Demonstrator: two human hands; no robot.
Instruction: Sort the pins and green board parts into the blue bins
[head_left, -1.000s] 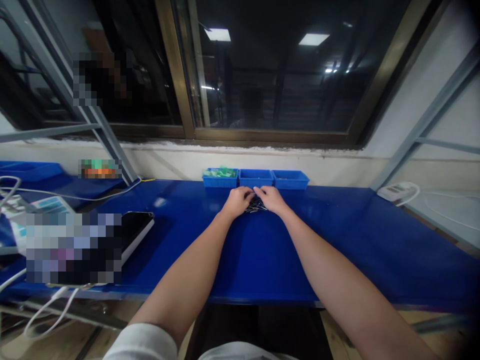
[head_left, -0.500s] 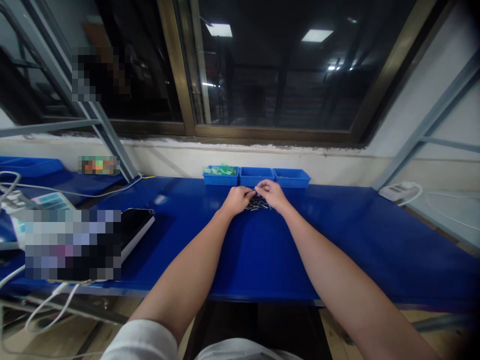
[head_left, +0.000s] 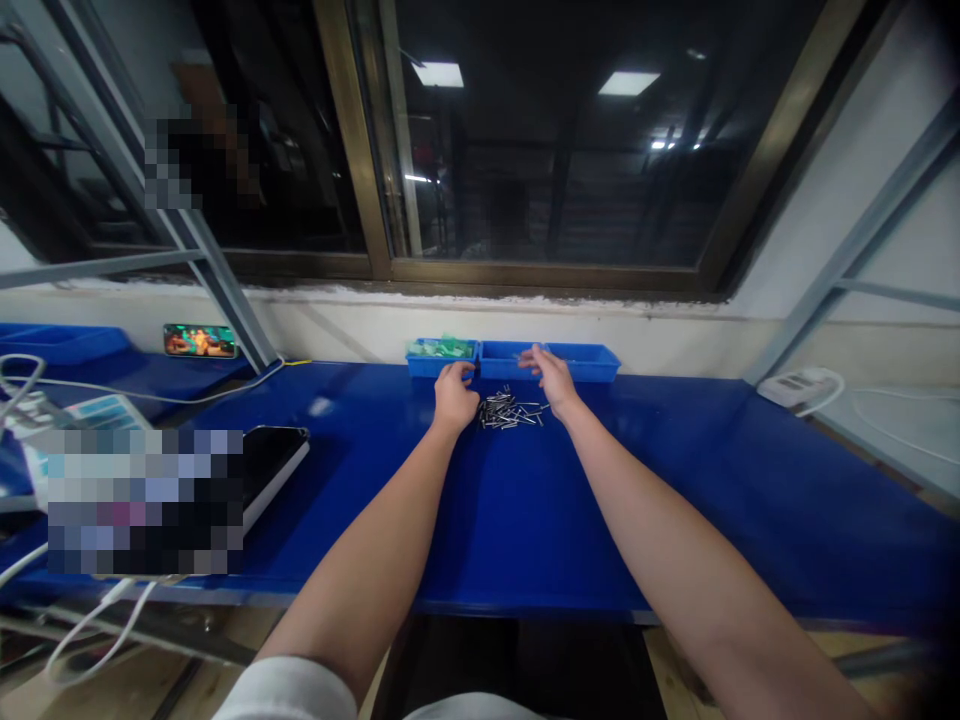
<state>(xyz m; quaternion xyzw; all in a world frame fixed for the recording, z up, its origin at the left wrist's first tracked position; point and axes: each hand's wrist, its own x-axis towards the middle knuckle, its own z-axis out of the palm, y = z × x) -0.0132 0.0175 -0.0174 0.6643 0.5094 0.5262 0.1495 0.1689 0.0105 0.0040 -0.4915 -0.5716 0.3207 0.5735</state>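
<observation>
A loose pile of dark and silvery screw-like metal pins (head_left: 510, 411) lies on the blue table (head_left: 525, 520) between my hands. My left hand (head_left: 456, 398) is at the left of the pile, fingers loosely bent and apart, close to the front of a blue bin (head_left: 442, 368) of green and whitish pieces (head_left: 447, 347). Nothing shows in it. My right hand (head_left: 553, 378) reaches over the front of the middle blue bin (head_left: 499, 352), thumb and fingertips drawn together. Something small and pale seems to be at the fingertips, too blurred to name.
A third blue bin (head_left: 592, 362) adjoins on the right, below the window. A phone with a lit screen (head_left: 199, 341) leans at the back left. A black-topped device (head_left: 274, 450) and white cables (head_left: 124, 625) occupy the left. A white power strip (head_left: 799, 386) lies far right.
My hands have parted from above the pile. The left has moved left towards the bin of green pieces, the right forward to the middle bin. The pile is now uncovered.
</observation>
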